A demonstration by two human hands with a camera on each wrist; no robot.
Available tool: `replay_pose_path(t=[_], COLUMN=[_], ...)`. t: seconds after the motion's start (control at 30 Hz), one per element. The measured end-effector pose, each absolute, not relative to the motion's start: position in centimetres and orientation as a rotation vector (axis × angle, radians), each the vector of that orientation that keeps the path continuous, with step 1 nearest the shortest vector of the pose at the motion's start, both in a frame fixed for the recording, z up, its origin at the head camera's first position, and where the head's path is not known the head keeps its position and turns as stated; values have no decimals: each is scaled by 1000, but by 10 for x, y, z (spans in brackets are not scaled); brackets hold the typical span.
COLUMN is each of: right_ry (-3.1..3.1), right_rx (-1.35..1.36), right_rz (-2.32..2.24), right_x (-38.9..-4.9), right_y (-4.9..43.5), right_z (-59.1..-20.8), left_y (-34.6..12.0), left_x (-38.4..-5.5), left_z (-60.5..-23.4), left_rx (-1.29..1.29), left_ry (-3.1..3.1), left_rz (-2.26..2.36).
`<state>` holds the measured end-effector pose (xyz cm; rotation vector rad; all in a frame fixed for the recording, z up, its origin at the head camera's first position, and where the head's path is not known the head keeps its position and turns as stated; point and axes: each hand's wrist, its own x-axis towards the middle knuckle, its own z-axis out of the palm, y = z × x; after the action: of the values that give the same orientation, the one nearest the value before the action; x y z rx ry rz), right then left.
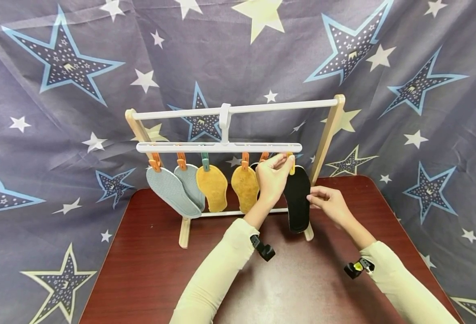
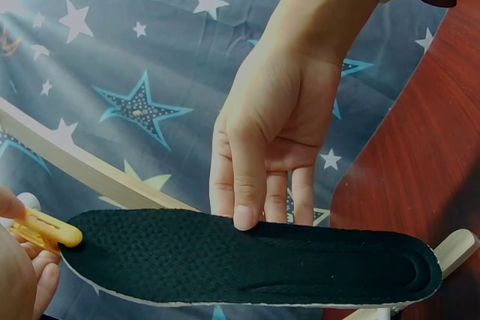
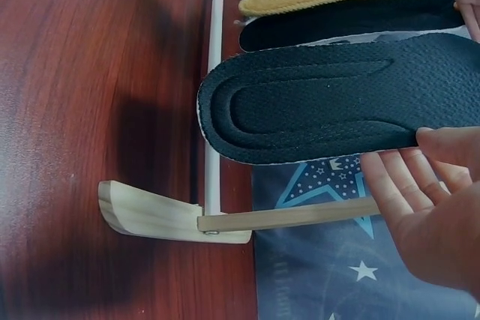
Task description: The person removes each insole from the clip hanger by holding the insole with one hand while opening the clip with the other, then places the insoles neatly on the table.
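A black insole hangs toe-up at the right end of a white clip hanger. My left hand pinches the yellow clothespin at the insole's top edge. With thumb in front and fingers behind, my right hand holds the insole's right side edge, as the left wrist view shows. Behind my left hand, another black insole is mostly hidden in the head view. Further left hang two tan insoles and two light grey insoles, held by orange clothespins and a teal clothespin.
The hanger hooks over the white top bar of a rack with wooden side posts. The rack's wooden feet stand on a reddish-brown table. Close behind hangs a grey-blue cloth with a star pattern.
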<state>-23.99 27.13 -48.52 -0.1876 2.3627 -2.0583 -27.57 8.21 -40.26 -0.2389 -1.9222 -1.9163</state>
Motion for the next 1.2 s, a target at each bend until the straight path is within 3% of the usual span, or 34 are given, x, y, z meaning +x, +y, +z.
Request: replay_pose_path(t=[1.2], right_ry=[2183], right_rx=[-227], right_rz=[-2362], right_x=[-232], right_y=[299], right_z=[-480], left_y=[77], left_x=[-269], left_z=[-406], left_rx=[-455], left_ry=[-1984], left_rz=[-1877])
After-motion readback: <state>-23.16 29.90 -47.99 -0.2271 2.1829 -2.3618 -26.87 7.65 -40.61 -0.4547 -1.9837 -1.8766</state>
